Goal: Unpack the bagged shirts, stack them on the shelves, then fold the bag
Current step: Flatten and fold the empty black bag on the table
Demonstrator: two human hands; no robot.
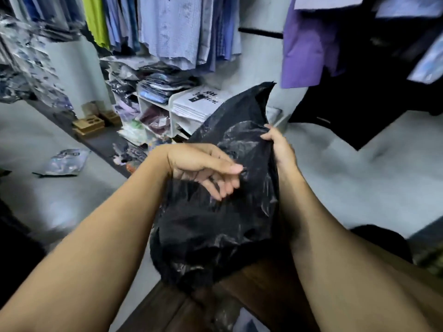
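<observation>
half right grip seemingly behind bag

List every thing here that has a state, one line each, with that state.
black bag, crumpled, held up.
right hand, grips the bag's upper edge.
left hand, fingers curled against the bag; grip unclear.
white shelves, filled with packed shirts.
loose packet, lying flat on the floor.

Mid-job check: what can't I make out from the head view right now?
Head view:
Contents of the crumpled black plastic bag: hidden by its opaque folds.
Right hand: fingertips tucked behind the bag edge it grips.
Left hand: whether it pinches the bag is unclear, blurred.
White shelf unit: lower cubbies partly blocked by the bag.
</observation>
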